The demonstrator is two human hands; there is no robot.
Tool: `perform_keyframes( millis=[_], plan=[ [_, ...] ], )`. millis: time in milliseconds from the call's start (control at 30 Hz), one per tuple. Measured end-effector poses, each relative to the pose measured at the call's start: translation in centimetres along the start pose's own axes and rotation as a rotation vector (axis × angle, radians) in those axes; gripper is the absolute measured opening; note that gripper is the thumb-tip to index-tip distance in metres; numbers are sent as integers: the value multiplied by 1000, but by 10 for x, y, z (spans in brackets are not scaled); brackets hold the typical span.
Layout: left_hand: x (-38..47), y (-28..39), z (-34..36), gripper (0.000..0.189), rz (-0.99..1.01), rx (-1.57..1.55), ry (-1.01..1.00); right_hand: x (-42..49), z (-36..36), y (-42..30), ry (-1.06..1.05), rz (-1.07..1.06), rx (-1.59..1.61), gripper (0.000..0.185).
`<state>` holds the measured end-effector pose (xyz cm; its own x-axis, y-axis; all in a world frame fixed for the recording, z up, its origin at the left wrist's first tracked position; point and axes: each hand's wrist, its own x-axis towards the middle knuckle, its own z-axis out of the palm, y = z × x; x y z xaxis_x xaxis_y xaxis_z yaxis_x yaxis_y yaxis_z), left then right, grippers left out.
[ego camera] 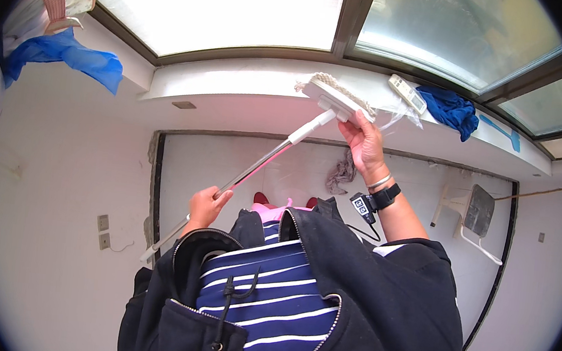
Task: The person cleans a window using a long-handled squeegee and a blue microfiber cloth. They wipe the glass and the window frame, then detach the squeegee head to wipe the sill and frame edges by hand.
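Observation:
A flat-headed mop with a metal pole (261, 166) runs diagonally in front of me. My left hand (208, 207) is closed around the lower part of this pole. At the upper end, the white plastic mop head (333, 97) is tilted, with a beige, rope-like textile pad (344, 90) on its far side. My right hand (364, 140) grips the right end of the head between thumb and fingers. Behind the head lies the white window sill (229, 77); whether they touch I cannot tell.
On the sill are a white remote control (406, 93), a blue cloth (449, 111) and a light-blue plastic tool (501, 131). A greyish rag (343, 173) lies on the floor. A stool-like item (478, 211) stands at right; a blue plastic bag (67, 58) hangs at left.

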<state>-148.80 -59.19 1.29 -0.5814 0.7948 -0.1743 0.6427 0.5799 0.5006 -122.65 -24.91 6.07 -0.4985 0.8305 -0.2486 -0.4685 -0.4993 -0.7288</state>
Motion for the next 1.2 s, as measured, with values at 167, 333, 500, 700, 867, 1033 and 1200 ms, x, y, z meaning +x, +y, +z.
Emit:
perform_keyframes(
  millis=[167,333,500,700,867,1033,1200],
  plan=[
    [43,30,-6,59,-75,-520,-391,-4,11,1,-128,45,-1,38],
    [91,95,-20,63,55,-721,-506,-6,42,14,-326,171,-59,50],
    [99,124,-27,60,6,-770,-564,-10,62,14,-353,125,-124,56],
    [90,137,-7,49,138,-642,-261,-19,66,9,-309,92,-206,48],
    [87,157,11,67,248,-416,83,-29,73,14,-209,77,-147,38],
    [94,165,19,73,279,-355,208,-40,85,15,-225,113,-155,42],
    [105,165,24,81,277,-377,196,-49,93,15,-287,103,-147,43]
  ],
)
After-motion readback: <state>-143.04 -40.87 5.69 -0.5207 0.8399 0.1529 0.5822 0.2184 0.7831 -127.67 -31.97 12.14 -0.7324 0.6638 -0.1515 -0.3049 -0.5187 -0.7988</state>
